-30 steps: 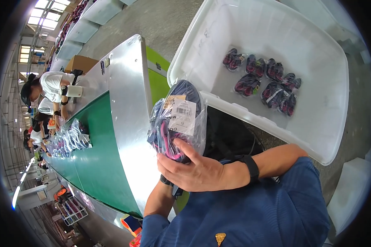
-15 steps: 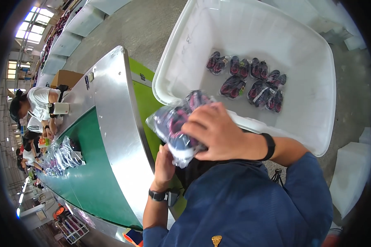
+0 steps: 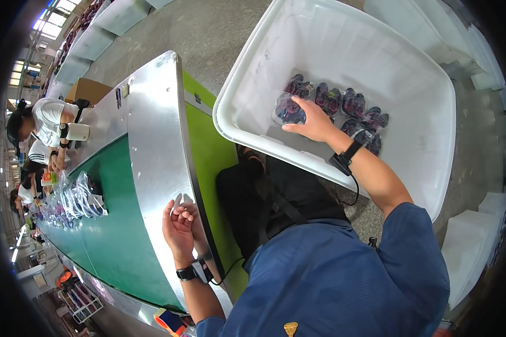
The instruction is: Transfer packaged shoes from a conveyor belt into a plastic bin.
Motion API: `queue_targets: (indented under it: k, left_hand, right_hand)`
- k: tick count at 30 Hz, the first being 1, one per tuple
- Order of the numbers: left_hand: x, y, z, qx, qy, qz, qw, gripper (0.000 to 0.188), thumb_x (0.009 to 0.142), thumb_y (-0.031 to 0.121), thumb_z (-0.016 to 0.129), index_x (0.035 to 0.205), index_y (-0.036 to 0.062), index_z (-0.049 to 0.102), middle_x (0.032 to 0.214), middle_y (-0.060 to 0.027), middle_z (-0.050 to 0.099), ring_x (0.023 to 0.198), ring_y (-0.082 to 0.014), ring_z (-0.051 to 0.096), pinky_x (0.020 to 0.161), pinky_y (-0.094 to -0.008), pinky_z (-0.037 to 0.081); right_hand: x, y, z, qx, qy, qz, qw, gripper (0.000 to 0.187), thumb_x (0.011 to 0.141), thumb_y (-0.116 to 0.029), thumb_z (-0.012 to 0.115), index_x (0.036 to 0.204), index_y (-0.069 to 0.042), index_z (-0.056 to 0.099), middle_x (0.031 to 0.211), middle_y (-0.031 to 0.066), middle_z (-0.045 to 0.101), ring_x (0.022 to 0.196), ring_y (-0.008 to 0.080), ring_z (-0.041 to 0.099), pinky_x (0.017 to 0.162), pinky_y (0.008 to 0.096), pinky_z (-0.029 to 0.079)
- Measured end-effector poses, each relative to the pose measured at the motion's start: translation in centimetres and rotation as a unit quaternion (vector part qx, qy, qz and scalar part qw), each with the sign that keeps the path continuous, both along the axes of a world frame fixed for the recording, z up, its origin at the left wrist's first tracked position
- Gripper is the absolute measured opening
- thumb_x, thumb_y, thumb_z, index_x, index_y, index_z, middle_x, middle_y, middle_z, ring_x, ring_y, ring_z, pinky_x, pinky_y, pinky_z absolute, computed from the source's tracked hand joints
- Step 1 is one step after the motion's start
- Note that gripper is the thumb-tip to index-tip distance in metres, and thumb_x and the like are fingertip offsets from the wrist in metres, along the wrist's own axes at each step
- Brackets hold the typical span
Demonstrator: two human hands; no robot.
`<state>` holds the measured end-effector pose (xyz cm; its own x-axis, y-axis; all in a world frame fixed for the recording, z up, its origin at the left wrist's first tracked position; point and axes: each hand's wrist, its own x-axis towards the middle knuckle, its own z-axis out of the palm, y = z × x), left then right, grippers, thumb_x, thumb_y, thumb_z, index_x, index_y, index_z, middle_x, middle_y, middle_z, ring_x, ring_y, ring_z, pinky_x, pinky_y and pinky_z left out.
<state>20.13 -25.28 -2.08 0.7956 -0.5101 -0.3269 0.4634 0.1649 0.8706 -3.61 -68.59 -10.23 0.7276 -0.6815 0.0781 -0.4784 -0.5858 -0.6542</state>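
While our right hand [image 3: 315, 121] is reaching into the white bin [image 3: 433, 168], we are laying its spread fingers on the bagged pair of dark sandals [image 3: 289, 109], pressing more than pinching. Under our palm the film looks slippery and the pair light and soft, so we are judging a grasp across the middle safest. Our left hand [image 3: 180, 224] is hovering half-curled over the steel conveyor edge [image 3: 157, 140], holding nothing we can make out.
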Motion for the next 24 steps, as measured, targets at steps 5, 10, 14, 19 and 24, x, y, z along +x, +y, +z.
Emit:
queue_targets:
  k: [5, 10, 14, 19, 24]
  left_hand:
    - [-0.9, 0.3, -0.4, -0.052, -0.03, -0.007, 0.998, 0.046, 0.112, 0.029, 0.043, 0.147, -0.0022, 0.045, 0.111, -0.0113, 0.064, 0.09, -0.016, 0.063, 0.085, -0.0295, 0.058]
    - [0.1, 0.5, -1.2, -0.13, 0.016, 0.007, 0.991, 0.048, 0.112, 0.027, 0.044, 0.15, -0.0015, 0.042, 0.113, -0.012, 0.061, 0.093, -0.0174, 0.062, 0.089, -0.034, 0.058]
    - [-0.6, -0.1, -0.6, -0.115, -0.01, 0.012, 0.993, 0.049, 0.111, 0.027, 0.046, 0.151, -0.0004, 0.043, 0.112, -0.0101, 0.061, 0.094, -0.017, 0.061, 0.09, -0.0345, 0.058]
    - [-0.6, -0.1, -0.3, -0.119, -0.021, 0.03, 0.992, 0.049, 0.111, 0.028, 0.046, 0.149, -0.0019, 0.045, 0.109, -0.0098, 0.061, 0.091, -0.0148, 0.061, 0.087, -0.0315, 0.058]
    - [-0.1, 0.5, -0.6, -0.1, -0.018, 0.011, 0.995, 0.046, 0.11, 0.031, 0.049, 0.145, -0.0002, 0.047, 0.107, -0.0095, 0.065, 0.09, -0.0171, 0.065, 0.09, -0.0363, 0.059]
  right_hand:
    - [-5.9, 2.5, 3.4, 0.256, 0.09, 0.12, 0.955, 0.079, 0.085, -0.042, 0.083, 0.144, 0.001, 0.053, 0.137, 0.0224, 0.061, 0.121, 0.0346, 0.064, 0.105, 0.0439, 0.05]
    - [-14.2, 9.1, 4.5, 0.05, 0.188, 0.109, 0.975, 0.083, 0.08, -0.039, 0.079, 0.149, -0.005, 0.047, 0.121, 0.021, 0.064, 0.112, 0.0396, 0.063, 0.092, 0.0473, 0.051]
    - [-17.1, 10.8, 0.5, -0.118, 0.116, 0.049, 0.985, 0.069, 0.078, -0.012, 0.068, 0.145, -0.007, 0.051, 0.097, 0.0159, 0.066, 0.087, 0.0402, 0.065, 0.076, 0.0509, 0.051]
    - [-15.8, 8.2, 4.6, -0.051, 0.179, 0.064, 0.98, 0.055, 0.076, -0.007, 0.061, 0.131, -0.011, 0.056, 0.093, 0.0169, 0.067, 0.083, 0.0411, 0.066, 0.07, 0.0528, 0.05]
    - [-15.1, -1.9, 11.0, -0.052, 0.179, 0.102, 0.977, 0.065, 0.066, -0.012, 0.066, 0.13, -0.011, 0.059, 0.1, 0.0189, 0.071, 0.088, 0.0424, 0.067, 0.075, 0.0503, 0.054]
